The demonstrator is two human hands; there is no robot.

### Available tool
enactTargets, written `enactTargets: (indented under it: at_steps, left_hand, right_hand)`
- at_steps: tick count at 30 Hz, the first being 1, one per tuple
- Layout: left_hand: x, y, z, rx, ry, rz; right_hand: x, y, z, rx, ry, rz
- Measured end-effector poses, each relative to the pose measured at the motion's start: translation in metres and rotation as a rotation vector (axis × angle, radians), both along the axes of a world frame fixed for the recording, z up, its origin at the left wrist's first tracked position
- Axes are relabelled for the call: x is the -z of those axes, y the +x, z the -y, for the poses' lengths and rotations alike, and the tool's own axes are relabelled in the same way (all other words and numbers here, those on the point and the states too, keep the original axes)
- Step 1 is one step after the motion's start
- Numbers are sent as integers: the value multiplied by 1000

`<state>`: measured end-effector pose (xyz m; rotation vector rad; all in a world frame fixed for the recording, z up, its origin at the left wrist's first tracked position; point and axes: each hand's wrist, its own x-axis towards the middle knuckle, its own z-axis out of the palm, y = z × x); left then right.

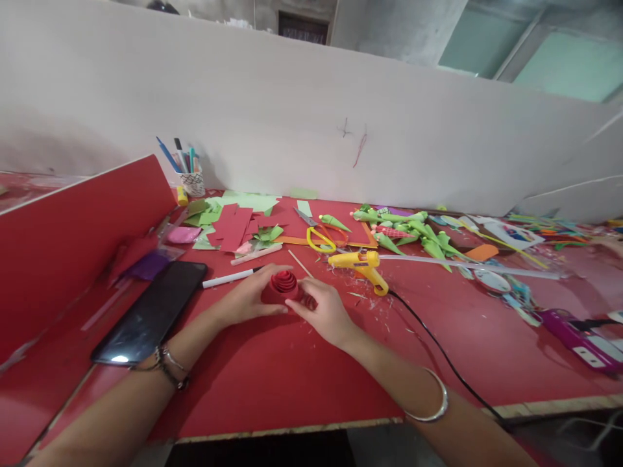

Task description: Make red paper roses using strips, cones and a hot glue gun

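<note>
Between my two hands, just above the red tabletop (272, 383), is a red paper rose (283, 283) with a spiral of coiled layers facing up. My left hand (253, 295) curves around its left side, thumb below and fingers behind. From the right, my right hand (324, 311) is closed with thumb and fingers on the rose's edge, where a loose curl of red paper shows. A white marker (228, 279) with a black cap lies just beyond my left hand. Past my right hand rests a yellow hot glue gun (360, 263), its black cord running toward the front edge.
A black phone (156, 311) lies at left beside a raised red board (87, 240). Behind are red paper strips (233, 227), yellow-handled scissors (320, 240) and green paper buds (413, 230). A pen cup (193, 183) stands at the wall; a purple power strip (579, 340) sits right.
</note>
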<state>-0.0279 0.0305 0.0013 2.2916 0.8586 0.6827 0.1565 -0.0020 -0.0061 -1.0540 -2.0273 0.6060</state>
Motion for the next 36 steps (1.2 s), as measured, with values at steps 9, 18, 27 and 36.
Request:
enactTargets:
  at_steps: [9, 18, 27, 36]
  left_hand:
    - [-2, -3, 2, -365, 299, 171]
    - [-28, 5, 27, -94, 654, 209]
    - [-28, 10, 29, -233, 696, 96]
    - [-23, 7, 23, -139, 758, 131]
  right_hand:
    - [-3, 9, 3, -37, -31, -111]
    - [-4, 13, 1, -15, -44, -48]
    - [-4, 12, 4, 32, -59, 46]
    - [-4, 15, 4, 62, 5, 63]
